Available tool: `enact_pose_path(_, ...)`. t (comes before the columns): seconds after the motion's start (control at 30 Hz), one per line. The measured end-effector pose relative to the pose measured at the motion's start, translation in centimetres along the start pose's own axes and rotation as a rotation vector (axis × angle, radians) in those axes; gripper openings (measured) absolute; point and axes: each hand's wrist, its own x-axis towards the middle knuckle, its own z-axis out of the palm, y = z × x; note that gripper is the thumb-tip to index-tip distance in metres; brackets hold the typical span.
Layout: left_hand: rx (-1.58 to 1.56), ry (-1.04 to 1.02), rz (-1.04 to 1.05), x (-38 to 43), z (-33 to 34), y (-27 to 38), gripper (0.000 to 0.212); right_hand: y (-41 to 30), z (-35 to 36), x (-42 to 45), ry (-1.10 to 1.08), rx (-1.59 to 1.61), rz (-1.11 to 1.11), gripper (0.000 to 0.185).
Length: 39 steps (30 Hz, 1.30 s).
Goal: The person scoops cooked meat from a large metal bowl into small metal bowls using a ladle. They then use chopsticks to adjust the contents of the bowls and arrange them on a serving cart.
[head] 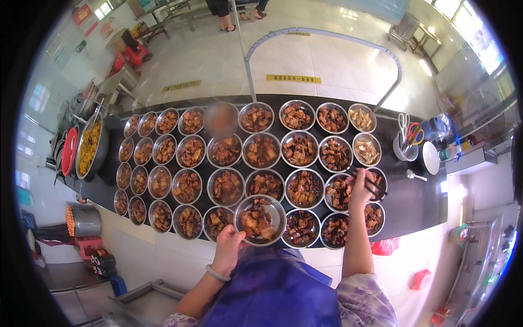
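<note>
In my left hand, thumb over the rim, is a steel bowl of braised meat chunks, held above the front row at the counter's near edge. My right hand grips dark chopsticks over a bowl of meat in the right-hand column, partly hidden by that hand. Whether the chopsticks touch food cannot be seen. Several rows of similar steel bowls of meat cover the black counter. Two bowls at the far right, a back one and the one in front of it, hold paler pieces.
A large basin of yellow food chunks stands at the left end. To the right are a white container with scissors, a white bowl and a spoon. A metal rail rises behind the counter; people's legs show beyond.
</note>
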Motion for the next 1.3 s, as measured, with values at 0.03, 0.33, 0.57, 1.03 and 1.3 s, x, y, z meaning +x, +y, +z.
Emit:
enact_pose_path(0.03, -0.001, 0.007, 0.003, 0.0, -0.2, 0.0, 0.005, 0.1, 0.6, -0.3, -0.061, -0.046, -0.010, 0.023)
enact_pose_path(0.33, -0.009, 0.061, 0.043, -0.6, -1.0, -0.2, 0.005, -4.5, 4.2, 2.3, -0.024, -0.067, -0.100, 0.023)
enact_pose_path(0.57, -0.035, 0.110, 0.047, -0.9, -0.5, -0.5, 0.006, -3.3, 15.9, 6.5, -0.406, -0.115, -0.192, 0.023)
enact_pose_path(1.03, -0.108, 0.198, 0.066, -2.3, -1.0, -1.8, 0.010, -1.7, 16.0, 9.6, -0.320, -0.014, -0.070, 0.026)
enact_pose_path(1.3, -0.082, 0.151, 0.050, -1.7, -0.3, -1.5, 0.006, -4.1, 15.8, 8.8, -0.236, 0.221, -0.022, 0.026)
